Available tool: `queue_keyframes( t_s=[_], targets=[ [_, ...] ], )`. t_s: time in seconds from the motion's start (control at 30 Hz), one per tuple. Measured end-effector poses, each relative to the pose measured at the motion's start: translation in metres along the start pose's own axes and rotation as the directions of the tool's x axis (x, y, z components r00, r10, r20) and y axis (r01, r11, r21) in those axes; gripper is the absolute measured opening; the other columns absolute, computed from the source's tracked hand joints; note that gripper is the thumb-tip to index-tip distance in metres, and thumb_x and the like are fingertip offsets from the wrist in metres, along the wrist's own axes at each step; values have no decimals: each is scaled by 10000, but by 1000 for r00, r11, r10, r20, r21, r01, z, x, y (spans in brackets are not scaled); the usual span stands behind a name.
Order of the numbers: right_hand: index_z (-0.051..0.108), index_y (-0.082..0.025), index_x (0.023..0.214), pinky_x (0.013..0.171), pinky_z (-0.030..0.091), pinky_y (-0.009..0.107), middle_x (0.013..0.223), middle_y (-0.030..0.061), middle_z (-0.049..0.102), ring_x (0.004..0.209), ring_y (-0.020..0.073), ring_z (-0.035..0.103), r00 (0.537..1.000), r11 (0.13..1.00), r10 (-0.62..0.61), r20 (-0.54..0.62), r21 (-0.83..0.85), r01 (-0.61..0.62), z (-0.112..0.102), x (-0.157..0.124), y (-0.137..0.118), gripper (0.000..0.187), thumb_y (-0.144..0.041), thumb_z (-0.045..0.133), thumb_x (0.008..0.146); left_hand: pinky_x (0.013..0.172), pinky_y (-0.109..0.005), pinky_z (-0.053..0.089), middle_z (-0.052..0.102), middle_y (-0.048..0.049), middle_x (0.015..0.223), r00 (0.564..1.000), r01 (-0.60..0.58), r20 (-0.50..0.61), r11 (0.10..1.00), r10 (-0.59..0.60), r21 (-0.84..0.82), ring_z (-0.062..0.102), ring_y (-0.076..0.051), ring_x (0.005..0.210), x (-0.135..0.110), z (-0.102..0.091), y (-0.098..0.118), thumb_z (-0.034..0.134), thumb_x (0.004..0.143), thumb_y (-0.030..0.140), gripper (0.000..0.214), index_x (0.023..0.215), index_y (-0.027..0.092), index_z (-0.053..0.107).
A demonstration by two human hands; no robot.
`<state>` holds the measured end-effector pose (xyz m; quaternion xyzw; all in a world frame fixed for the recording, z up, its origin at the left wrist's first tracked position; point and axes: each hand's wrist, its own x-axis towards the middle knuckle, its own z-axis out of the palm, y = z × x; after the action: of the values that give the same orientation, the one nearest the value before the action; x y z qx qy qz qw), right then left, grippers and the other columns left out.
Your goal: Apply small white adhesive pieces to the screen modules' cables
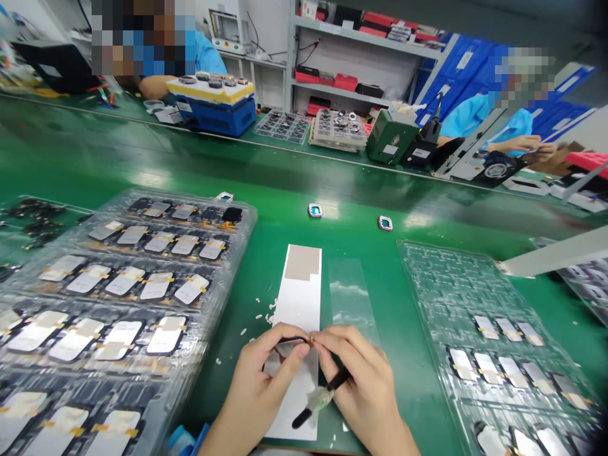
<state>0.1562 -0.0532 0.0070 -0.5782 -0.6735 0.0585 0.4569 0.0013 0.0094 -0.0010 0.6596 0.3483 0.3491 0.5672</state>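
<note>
My left hand (263, 377) pinches a small dark flat part (289, 342) over a white paper strip (299, 304) on the green bench. My right hand (361, 380) is closed too, its fingertips meeting the left hand's at the part's edge, and it grips a black tweezer-like tool (323, 396) that points down and left. Tiny white scraps (259, 316) lie beside the strip. A clear film piece (349, 294) rests just right of the paper.
A clear blister tray (118, 278) full of flat parts sits left; another tray (494, 342), partly filled, sits right. Two small framed pieces (315, 210) (385, 223) lie beyond the paper. Across the belt, two people in blue work beside a blue box (213, 104) and shelves.
</note>
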Motion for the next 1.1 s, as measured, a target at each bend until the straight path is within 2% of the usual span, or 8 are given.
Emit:
queue_keyframes(
  t_s=[0.23,0.37,0.53,0.6,0.73,0.8,0.9,1.1],
  targets=[
    [626,-169,1107,635,509,243,920,62,667,767,148,656,999,999,-27,39,-27,28,-1,-1,0,227,-54,567,920,695,-195,514,757,-1,865,999,-43,-27,991,46,125,692,-159,789,1,0,-1,626,900,205,98,907,224,722],
    [619,-171,999,610,477,227,852,40,639,712,129,627,1000,996,8,-12,-85,-9,1,-4,-1,146,-74,558,908,690,-205,502,741,-5,830,999,-46,16,989,44,143,679,-156,752,1,1,-1,618,907,210,94,872,213,705],
    [586,-197,852,564,412,194,767,-5,573,631,92,541,977,977,210,28,24,-211,-1,-2,4,91,-134,555,909,580,-200,426,580,37,636,997,74,-23,989,-78,-130,559,-114,580,-3,1,-1,529,987,381,226,849,205,565],
    [554,-194,749,527,367,193,714,-20,527,582,84,480,958,957,279,62,71,-283,-2,0,6,159,-172,584,903,531,-197,360,471,68,586,991,131,29,953,-128,-271,449,-94,516,-5,2,1,512,986,466,285,869,207,525],
    [623,-186,806,466,249,207,589,-71,386,482,73,308,873,835,468,135,255,-487,-7,3,3,116,-266,609,889,503,-210,265,404,89,567,965,235,207,875,-160,-423,338,-89,497,-9,3,4,505,974,532,322,922,216,467],
    [647,-177,824,466,212,214,534,-88,329,466,71,259,800,699,540,263,390,-600,-9,4,1,175,-337,611,885,513,-214,270,450,83,580,954,239,271,875,-131,-420,349,-87,501,-11,4,5,502,982,519,310,928,219,448],
    [662,-163,768,479,214,221,549,-55,421,484,72,294,712,509,559,424,503,-699,-12,5,1,264,-418,668,840,560,-219,321,527,57,614,941,223,324,900,-99,-374,432,-94,545,-11,5,5,497,994,490,292,917,211,459],
    [703,-168,766,495,232,234,536,-48,401,509,86,287,704,461,546,454,540,-705,-11,2,5,286,-447,703,828,601,-237,375,526,37,656,966,155,238,960,-98,-234,486,-127,614,-10,7,4,462,1009,462,264,912,217,452]
  ],
)
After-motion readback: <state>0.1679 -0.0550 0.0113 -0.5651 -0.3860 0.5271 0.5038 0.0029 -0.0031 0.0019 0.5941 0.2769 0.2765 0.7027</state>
